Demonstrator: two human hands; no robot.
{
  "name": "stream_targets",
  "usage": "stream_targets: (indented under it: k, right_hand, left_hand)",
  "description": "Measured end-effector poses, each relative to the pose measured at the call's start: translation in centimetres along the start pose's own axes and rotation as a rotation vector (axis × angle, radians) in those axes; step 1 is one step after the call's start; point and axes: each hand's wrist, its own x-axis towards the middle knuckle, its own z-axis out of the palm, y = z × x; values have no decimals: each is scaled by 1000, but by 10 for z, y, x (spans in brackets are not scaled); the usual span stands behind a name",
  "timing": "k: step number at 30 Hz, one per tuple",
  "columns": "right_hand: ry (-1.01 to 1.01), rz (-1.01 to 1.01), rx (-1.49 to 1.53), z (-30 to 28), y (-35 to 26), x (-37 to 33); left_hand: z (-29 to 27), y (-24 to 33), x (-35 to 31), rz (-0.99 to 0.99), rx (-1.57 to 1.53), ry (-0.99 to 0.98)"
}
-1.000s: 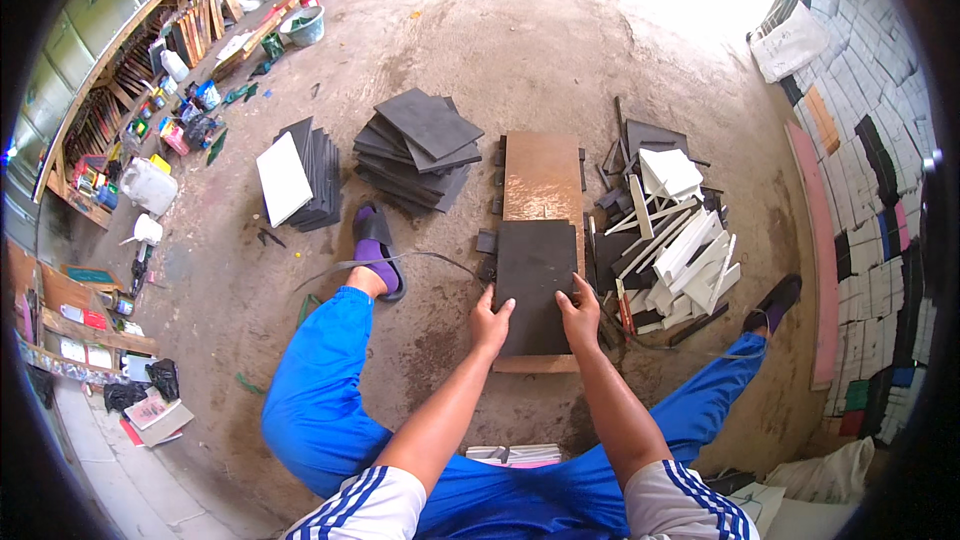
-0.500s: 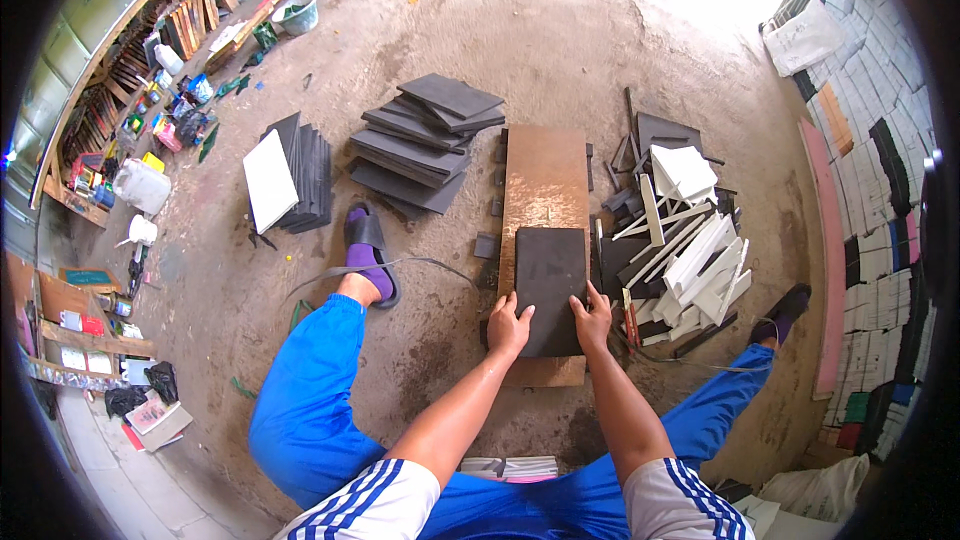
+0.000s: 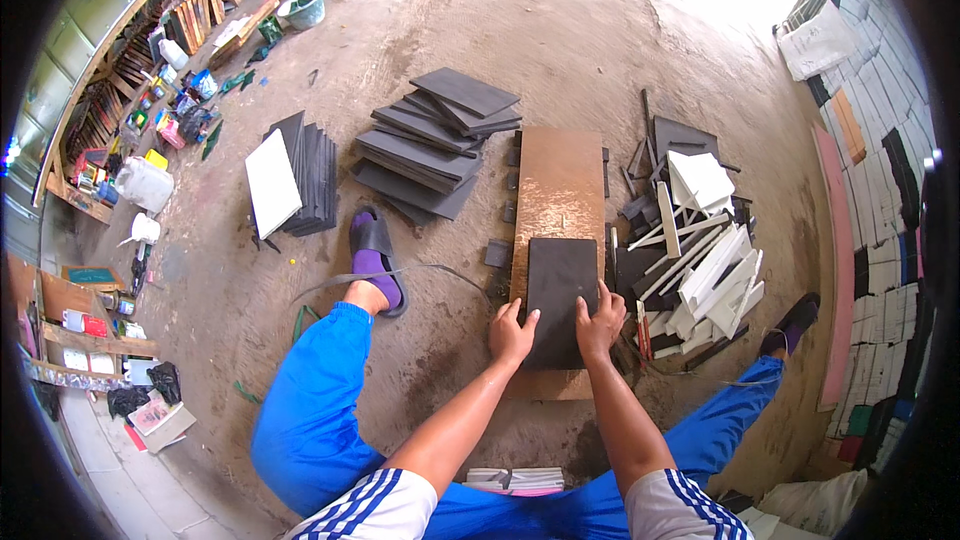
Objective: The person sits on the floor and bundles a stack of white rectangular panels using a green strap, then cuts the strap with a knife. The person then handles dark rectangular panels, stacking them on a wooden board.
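A black rectangular sheet (image 3: 560,290), foam-like and matte, lies lengthwise on the near part of a long brown board (image 3: 558,180). At its left edge is my left hand (image 3: 513,332), the thumb against the sheet and the fingers along its side. My right hand (image 3: 601,322) grips the opposite edge, with its thumb on top and its fingers over the right side. Whether the black piece is one sheet or several stacked, I cannot tell. Small dark blocks (image 3: 498,253) show along the board's left side.
Left of the board stand a fanned pile of black sheets (image 3: 425,155) and a row of black sheets with a white one (image 3: 272,183) in front. White and black offcuts (image 3: 705,270) heap at the right. Stacked sheets (image 3: 870,190) line the right wall; containers (image 3: 145,183) crowd the left.
The view has shifted slightly, so the scene sits a little further right and lower. My right hand has moved a little up and in over the sheet's right edge; the left stays beside it.
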Motion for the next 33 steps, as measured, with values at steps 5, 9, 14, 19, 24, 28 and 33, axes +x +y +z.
stream_targets:
  k: [5,9,14,19,24,28,33]
  right_hand:
    - [-34,-154,184,39,-68,54]
    - [-190,-221,255,90,-137,114]
    - [-70,-710,-166,146,-195,211]
    - [-58,-852,-476,184,-251,272]
    - [-402,-778,-513,205,-263,298]
    - [-427,-835,-393,199,-249,278]
    - [-381,-866,-427,164,-227,201]
  left_hand:
    - [-48,11,66,99,124,153]
    - [-90,14,143,107,329,185]
    - [-141,49,237,304,874,9]
    - [-155,39,297,282,1020,-141]
    - [-141,8,301,451,1099,-56]
    - [-151,-20,287,544,1121,-22]
    - [-181,-36,212,573,1091,-120]
